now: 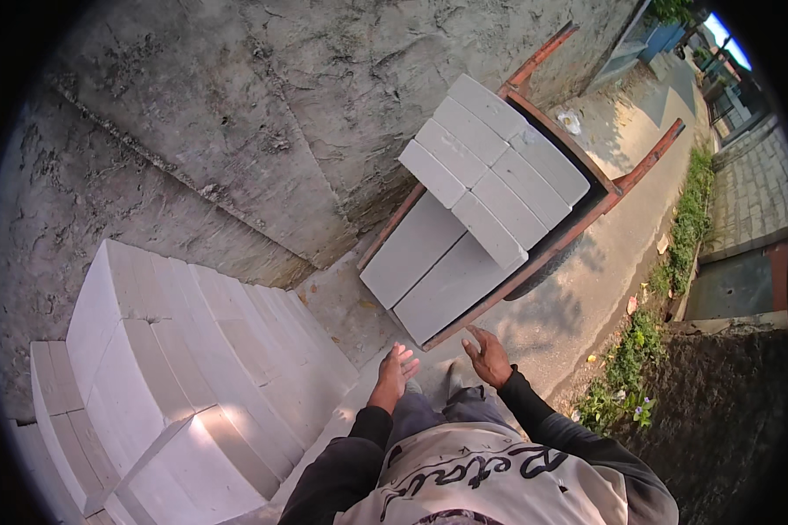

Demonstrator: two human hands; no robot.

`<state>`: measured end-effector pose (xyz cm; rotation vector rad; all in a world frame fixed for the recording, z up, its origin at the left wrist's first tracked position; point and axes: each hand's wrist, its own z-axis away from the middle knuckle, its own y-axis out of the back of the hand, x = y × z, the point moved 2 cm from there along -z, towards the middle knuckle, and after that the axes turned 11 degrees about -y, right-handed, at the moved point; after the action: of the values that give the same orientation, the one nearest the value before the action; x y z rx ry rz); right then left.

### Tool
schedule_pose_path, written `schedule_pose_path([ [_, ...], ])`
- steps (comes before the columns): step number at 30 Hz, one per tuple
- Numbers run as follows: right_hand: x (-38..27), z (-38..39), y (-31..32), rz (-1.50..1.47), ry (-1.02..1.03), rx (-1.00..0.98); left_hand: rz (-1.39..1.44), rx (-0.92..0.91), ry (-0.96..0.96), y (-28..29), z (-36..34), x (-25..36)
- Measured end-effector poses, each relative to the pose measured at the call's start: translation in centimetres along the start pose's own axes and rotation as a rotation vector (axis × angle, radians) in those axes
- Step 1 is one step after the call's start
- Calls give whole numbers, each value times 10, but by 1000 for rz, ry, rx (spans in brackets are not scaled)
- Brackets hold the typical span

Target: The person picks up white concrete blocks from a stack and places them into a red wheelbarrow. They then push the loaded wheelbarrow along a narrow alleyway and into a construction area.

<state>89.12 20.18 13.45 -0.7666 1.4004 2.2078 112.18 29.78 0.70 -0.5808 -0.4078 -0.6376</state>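
Observation:
My left hand (395, 373) is held out in front of me with its fingers apart and nothing in it. Beside it, my right hand (488, 357) is also empty, its thumb and fingers spread near the close edge of a wooden handcart (547, 282). Grey-white lightweight concrete blocks (492, 171) fill the cart's far part, standing in tight rows. Two larger block faces (429, 262) lie lower, at the cart's near end. Neither hand touches the cart or its blocks.
A tall stack of pale blocks (210, 350) stands at my left against a rough cement wall (201, 114). Two red-brown cart handles (652, 157) stick out at the far end. Grass and plants (626, 367) line the right of the concrete path (560, 341).

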Motion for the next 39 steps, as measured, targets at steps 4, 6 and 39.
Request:
schedule_pose_path([
  [4,-54,5,-18,-346,242,113,-11,-478,-152,-111,2,-29],
  [6,-31,8,-3,-261,302,38,200,-624,-40,-152,18,-37],
  [39,610,146,177,-585,-958,143,-541,-676,-581,-745,11,-65],
])
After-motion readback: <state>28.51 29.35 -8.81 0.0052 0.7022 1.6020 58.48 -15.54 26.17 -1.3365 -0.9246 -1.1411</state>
